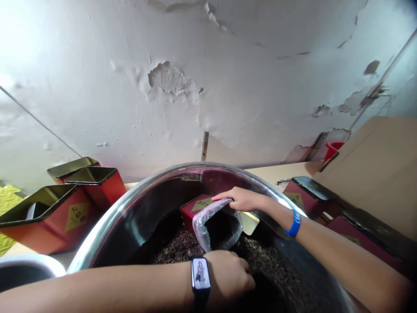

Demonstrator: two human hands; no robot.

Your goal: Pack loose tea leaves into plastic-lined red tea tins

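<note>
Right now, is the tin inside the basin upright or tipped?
Tipped: the tin has its mouth turned toward the camera, not straight up.

1 head-worn view, facing forward and down, close above the hands (pixel 230 276)

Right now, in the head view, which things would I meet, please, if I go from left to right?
Cluster of open red tins → plastic-lined red tin → blue wristband → small red container.
</note>
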